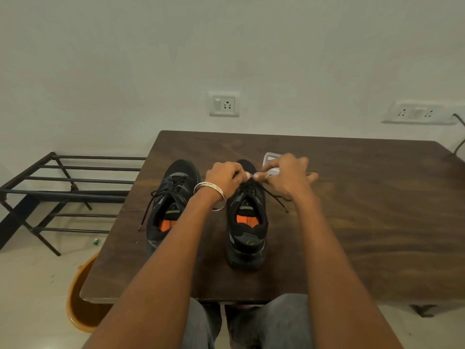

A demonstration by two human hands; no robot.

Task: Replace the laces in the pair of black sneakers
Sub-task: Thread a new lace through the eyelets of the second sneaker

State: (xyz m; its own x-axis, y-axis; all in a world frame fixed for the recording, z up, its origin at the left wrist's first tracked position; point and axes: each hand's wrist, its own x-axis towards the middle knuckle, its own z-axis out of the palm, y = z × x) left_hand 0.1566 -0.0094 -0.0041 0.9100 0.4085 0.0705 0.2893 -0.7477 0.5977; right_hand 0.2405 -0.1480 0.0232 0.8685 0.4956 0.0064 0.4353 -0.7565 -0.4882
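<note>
A: Both sets of fingers (247,175) meet over the right shoe (247,222), pinching its black lace (275,197) near the toe end of the eyelets. The left hand (224,178) is curled around the lace at the tongue; the right hand (286,176) nips it between thumb and forefinger, the other fingers spread.

B: And the loose end?

A: It trails right, across the table (364,210). The left shoe (171,205) stands just beside, laced, its ends hanging untied off the table's edge.

B: How should this step go?

A: By my reading, the lace is being worked at the lower eyelets. Best to steady the shoe with one hand, keep the lace flat and untwisted, and draw each crossing evenly so both ends stay equal.

B: Any writing?

A: Orange insoles (245,219) carry print; only "ush" reads on the left one. The rest is too small. A small logo on the right heel is unreadable.

B: Anything else?

A: A clear box (270,157) behind the right hand, bangles (210,191) on the left wrist.
</note>
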